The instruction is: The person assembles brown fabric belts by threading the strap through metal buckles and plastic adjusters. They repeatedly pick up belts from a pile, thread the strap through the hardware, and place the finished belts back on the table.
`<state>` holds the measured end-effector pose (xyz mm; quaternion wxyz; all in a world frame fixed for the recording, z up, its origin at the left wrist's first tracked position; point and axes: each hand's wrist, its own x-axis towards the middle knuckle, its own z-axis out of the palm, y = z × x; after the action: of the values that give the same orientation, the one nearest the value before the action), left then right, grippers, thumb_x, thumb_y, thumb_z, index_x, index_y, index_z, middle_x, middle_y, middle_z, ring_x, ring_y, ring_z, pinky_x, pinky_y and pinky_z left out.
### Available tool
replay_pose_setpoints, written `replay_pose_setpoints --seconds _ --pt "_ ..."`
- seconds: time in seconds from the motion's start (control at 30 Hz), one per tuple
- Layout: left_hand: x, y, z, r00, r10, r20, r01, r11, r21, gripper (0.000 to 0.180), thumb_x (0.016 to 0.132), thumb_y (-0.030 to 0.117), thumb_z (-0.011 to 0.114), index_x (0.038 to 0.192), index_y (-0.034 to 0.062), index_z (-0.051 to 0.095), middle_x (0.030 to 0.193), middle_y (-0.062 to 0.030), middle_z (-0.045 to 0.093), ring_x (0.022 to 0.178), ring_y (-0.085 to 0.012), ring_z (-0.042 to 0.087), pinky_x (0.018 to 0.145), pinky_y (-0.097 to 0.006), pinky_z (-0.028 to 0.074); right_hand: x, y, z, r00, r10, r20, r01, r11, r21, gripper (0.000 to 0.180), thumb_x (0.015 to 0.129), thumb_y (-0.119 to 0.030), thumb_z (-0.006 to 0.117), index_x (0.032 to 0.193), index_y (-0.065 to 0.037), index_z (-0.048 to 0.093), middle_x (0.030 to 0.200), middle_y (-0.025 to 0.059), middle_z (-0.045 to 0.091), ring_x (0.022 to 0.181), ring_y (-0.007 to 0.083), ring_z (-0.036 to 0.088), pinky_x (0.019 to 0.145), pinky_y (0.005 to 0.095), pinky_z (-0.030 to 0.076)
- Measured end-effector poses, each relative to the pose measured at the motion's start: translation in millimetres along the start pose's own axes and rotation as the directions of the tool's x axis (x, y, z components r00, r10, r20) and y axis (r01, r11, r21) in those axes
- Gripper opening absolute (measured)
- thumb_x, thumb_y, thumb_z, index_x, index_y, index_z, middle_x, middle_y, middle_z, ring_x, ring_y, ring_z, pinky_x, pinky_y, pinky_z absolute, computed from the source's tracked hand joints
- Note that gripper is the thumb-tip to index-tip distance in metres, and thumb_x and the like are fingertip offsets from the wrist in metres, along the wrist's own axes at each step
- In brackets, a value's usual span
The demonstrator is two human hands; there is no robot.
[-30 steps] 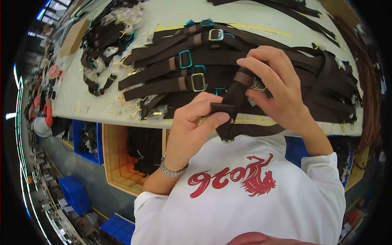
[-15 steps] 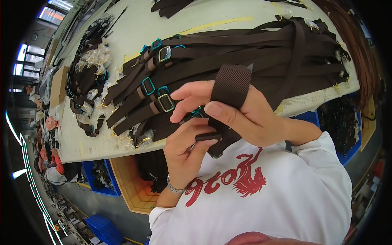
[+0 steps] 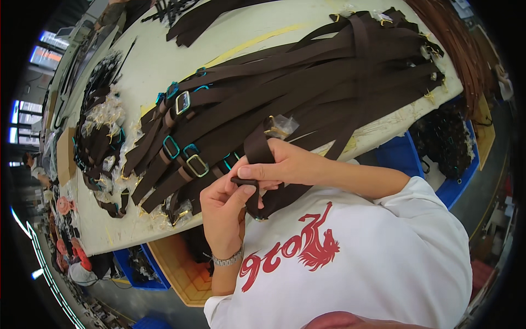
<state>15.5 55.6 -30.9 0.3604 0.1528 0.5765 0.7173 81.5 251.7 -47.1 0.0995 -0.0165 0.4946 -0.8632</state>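
Observation:
Close in front of my shirt, both hands work on one dark brown webbing strap (image 3: pixel 256 147). My left hand (image 3: pixel 222 214), with a metal watch on its wrist, pinches a folded part of the strap between thumb and fingers. Beside it, my right hand (image 3: pixel 285 163) is closed on the same strap, its thumb near my left fingertips. The strap loops up over the right fingers, and a plastic-wrapped gold-coloured fitting (image 3: pixel 282 127) shows just behind that hand. Some fingers are hidden by the strap and by each other.
Many brown straps (image 3: pixel 307 82) lie spread over the pale table (image 3: pixel 159 55), with rectangular buckles (image 3: pixel 171 147) toward the left. A heap of plastic-wrapped pieces (image 3: pixel 104 131) lies at the left edge. Blue crates (image 3: pixel 438 164) and a wooden box (image 3: pixel 186 274) stand below.
My right hand has come down and left to meet my left hand. Its fingers, earlier extended with the strap around them, are now closed on it. The view has shifted slightly.

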Motion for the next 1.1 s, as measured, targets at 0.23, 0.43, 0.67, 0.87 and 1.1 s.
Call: replay_pose_setpoints --seconds 0.23,0.43,0.67,0.87,1.1 --pt "-9.2 4.8 12.5 1.0 -0.018 0.011 0.016 0.991 0.133 0.01 0.098 -0.001 0.068 0.104 -0.008 0.071 0.095 -0.0067 0.073 0.08 -0.0104 0.065 0.075 -0.025 0.053 -6.5 1.1 -15.6 1.0 -0.001 -0.024 0.003 0.996 0.084 0.025 0.101 -0.029 0.08 0.097 -0.007 0.068 0.079 -0.0044 0.061 0.064 0.0041 0.047 0.057 0.0234 0.036" --pt "-8.2 1.1 20.7 0.998 -0.064 0.0 0.063 0.989 0.135 0.016 0.103 0.011 0.072 0.11 -0.0045 0.071 0.096 -0.0032 0.071 0.082 -0.0101 0.064 0.075 -0.026 0.053 -9.5 -11.2 -10.6 0.986 0.043 -0.162 -0.076 0.975 -0.207 0.024 0.098 -0.027 0.083 0.095 -0.007 0.07 0.075 -0.0046 0.061 0.064 0.0041 0.051 0.057 0.0227 0.038" --pt "-16.0 -3.2 14.7 0.99 -0.073 -0.12 0.092 0.982 0.164 0.017 0.104 0.012 0.075 0.101 -0.0047 0.073 0.089 -0.0017 0.071 0.073 -0.0084 0.064 0.068 -0.025 0.05 -10.3 -5.1 -6.7 0.981 0.017 -0.191 -0.022 0.999 -0.027 0.025 0.105 -0.03 0.074 0.108 -0.006 0.067 0.082 -0.003 0.063 0.071 0.0063 0.055 0.065 0.0243 0.044" --pt "-13.9 -7.4 13.6 0.991 -0.128 0.032 0.111 0.942 0.317 0.016 0.102 0.008 0.075 0.096 -0.0069 0.073 0.085 -0.0024 0.07 0.069 -0.0079 0.062 0.062 -0.025 0.052 -1.7 11.6 -2.4 0.99 -0.018 -0.139 0.067 0.93 0.361 0.026 0.115 -0.03 0.057 0.115 -0.005 0.064 0.108 0.0107 0.073 0.113 0.0219 0.069 0.095 0.0349 0.054" --pt "-11.1 -11.5 19.9 0.995 -0.099 -0.03 0.102 0.99 0.095 0.025 0.1 0.002 0.073 0.122 -0.0098 0.071 0.091 -0.0077 0.075 0.071 -0.0093 0.065 0.059 -0.026 0.054 -13.2 8.0 12.7 0.982 0.108 -0.153 -0.037 0.914 0.404 0.039 0.115 -0.041 0.057 0.106 -0.005 0.069 0.114 0.0116 0.075 0.106 0.0209 0.073 0.093 0.0346 0.058"
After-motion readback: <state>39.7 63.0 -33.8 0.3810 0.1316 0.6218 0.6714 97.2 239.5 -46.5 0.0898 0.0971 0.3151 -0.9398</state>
